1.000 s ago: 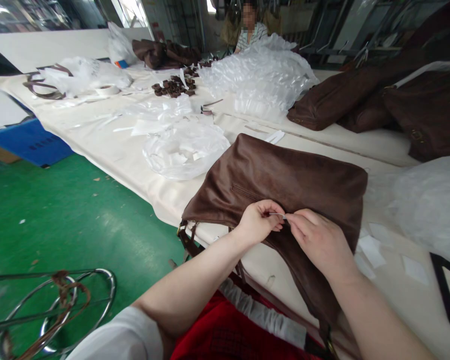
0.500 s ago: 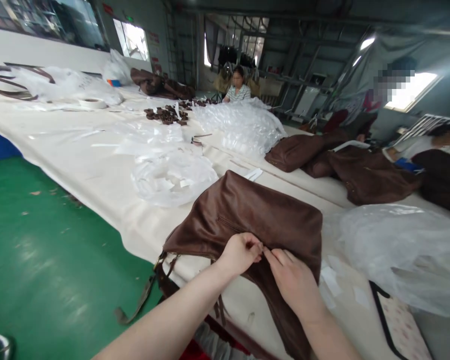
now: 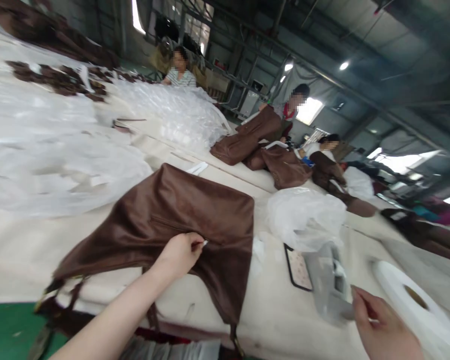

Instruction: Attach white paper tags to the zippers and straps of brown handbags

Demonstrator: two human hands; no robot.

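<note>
A brown leather bag lies on the cream-covered table, its straps hanging over the near edge. My left hand is closed in a pinch over the middle of the bag, with a small white piece at its fingertips. At the lower right, my right hand has its fingers bent together beside a grey object, perhaps a tape dispenser; whatever it may hold is too blurred to make out.
A phone lies left of the grey object, and a large white roll to its right. Clear plastic sits behind them. More brown bags, plastic wrap and several people are farther back.
The view has turned right. My right hand has left the bag and moved right to the grey object. My left hand stays on the bag, the white piece now showing in its fingers.
</note>
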